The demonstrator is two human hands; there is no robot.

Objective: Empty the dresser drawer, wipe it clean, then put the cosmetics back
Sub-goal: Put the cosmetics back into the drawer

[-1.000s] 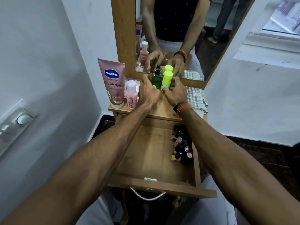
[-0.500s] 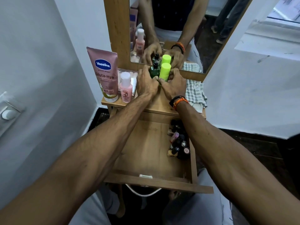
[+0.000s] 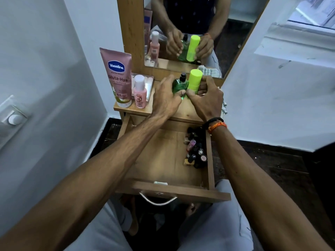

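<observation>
Left hand (image 3: 167, 98) curls round the green glass bottle (image 3: 179, 86); right hand (image 3: 206, 98) curls round the lime-yellow plastic cylinder (image 3: 194, 81), both on the wooden dresser top (image 3: 188, 113). Judged step: emptying or restocking, undeterminable. Small dark cosmetics (image 3: 195, 151) occupy the open wooden drawer (image 3: 163, 160), along its right side.

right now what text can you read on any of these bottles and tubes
"Vaseline": tall pink squeeze tube, blue oval logo.
"Gluta-Hya": same tube, below the logo.
"10X": same tube, near its bottom; its other lines are too blurred.
Small pink bottle with white cap: label unreadable.
Small dark bottles in the wooden drawer: too small.
</observation>
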